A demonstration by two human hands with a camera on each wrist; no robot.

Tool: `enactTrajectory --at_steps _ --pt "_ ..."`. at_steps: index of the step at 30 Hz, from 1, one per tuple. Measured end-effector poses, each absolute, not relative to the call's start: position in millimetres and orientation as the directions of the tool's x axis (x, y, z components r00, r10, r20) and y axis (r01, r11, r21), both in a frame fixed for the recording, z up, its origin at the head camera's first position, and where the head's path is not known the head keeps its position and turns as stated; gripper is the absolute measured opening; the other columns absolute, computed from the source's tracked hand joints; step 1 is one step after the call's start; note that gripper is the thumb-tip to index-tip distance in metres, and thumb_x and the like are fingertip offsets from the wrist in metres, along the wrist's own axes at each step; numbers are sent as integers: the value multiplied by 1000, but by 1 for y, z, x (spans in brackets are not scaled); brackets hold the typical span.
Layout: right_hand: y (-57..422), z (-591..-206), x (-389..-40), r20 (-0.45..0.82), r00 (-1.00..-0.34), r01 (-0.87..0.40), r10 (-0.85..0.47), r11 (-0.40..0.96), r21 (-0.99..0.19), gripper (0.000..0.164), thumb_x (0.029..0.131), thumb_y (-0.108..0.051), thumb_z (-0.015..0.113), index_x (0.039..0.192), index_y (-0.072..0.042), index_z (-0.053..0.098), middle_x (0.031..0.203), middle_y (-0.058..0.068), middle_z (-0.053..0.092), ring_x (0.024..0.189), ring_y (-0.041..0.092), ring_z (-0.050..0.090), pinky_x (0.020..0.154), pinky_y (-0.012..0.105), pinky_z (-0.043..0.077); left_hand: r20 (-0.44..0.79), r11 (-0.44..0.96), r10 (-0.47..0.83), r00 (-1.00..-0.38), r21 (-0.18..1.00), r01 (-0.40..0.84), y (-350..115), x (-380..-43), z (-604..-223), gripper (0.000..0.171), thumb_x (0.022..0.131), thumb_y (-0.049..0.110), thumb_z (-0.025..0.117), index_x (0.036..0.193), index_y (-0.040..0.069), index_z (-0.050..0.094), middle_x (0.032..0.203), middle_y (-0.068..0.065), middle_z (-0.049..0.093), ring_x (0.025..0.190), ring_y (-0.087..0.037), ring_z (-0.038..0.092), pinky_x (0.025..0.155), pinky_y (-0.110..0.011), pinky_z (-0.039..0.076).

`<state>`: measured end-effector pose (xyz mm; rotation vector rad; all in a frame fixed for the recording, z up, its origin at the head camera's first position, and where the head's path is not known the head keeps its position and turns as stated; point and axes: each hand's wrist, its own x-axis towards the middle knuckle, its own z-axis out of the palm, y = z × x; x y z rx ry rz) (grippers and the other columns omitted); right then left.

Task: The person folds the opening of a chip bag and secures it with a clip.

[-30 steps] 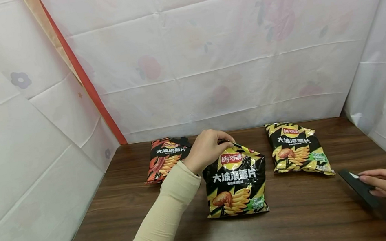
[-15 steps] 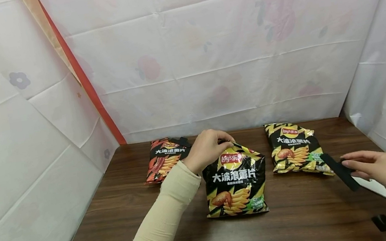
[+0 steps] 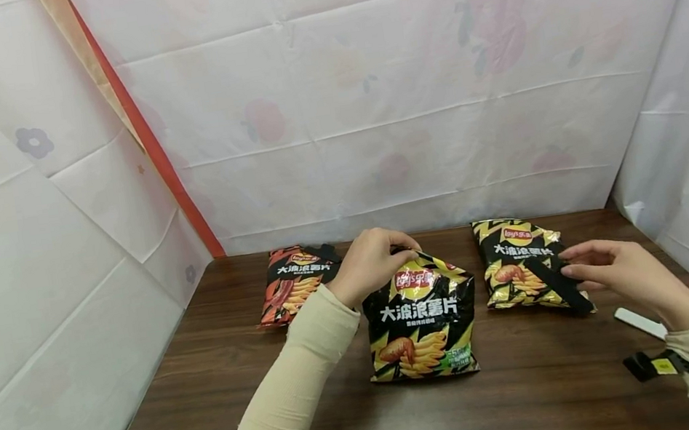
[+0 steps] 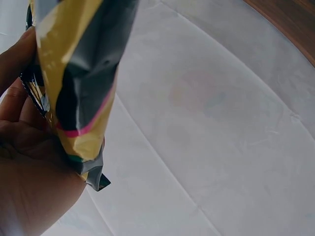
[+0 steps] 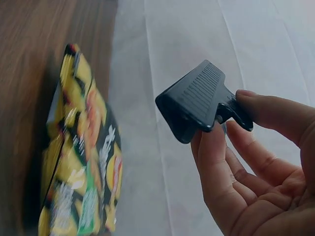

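Observation:
Between thumb and fingers, my left hand [image 3: 370, 264] pinches the top edge of a black and yellow bag of chips [image 3: 420, 322], which stands upright on the table. The left wrist view shows the side of this bag [image 4: 83, 83] against the palm. My right hand [image 3: 631, 277] pinches a black bag clip [image 3: 555, 284] by its handles. In the right wrist view the clip [image 5: 192, 103] is in the air, its long ridged jaw turned away from the fingers. From the head, it overlaps a second black and yellow chip bag [image 3: 511, 250] lying behind it.
A red and black chip bag [image 3: 292, 292] lies at the back left, with a black clip [image 3: 325, 251] at its top corner. Near my right forearm, a white clip [image 3: 640, 323] lies on the wooden table [image 3: 244, 398]. White printed sheets [image 3: 367, 94] enclose the back and sides.
My right hand has moved left and away from me with the black clip, uncovering the white clip on the table. The left hand and its bag have hardly moved.

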<state>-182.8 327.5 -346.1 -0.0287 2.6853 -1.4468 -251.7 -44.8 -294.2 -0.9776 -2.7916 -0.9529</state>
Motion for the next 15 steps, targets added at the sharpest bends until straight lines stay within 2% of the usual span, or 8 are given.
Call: enactTrajectory --at_steps 7,12,15 --pt "306 -332 -195 -35 -992 -42 -124 567 -823 61 94 -32 68 138 5 50 108 3 67 87 -4 65 77 28 58 225 612 556 -800 541 577 -45 -252 -295 15 95 20 66 105 14 77 97 -1 75 42 -6 30 47 -21 31" --pt "295 -324 -199 -33 -985 -69 -171 560 -826 61 95 -30 66 141 5 48 126 25 62 88 -4 66 78 28 58 230 613 557 -798 535 581 -45 -252 -295 15 95 20 66 104 15 77 97 -1 76 42 -6 31 48 -21 31" --pt "289 -318 -200 -32 -980 -85 -196 559 -825 61 95 -30 66 141 4 48 137 29 54 89 -1 68 79 28 58 230 612 555 -799 538 580 -45 -252 -295 15 95 20 66 104 15 77 96 -2 76 42 -7 31 47 -21 31"
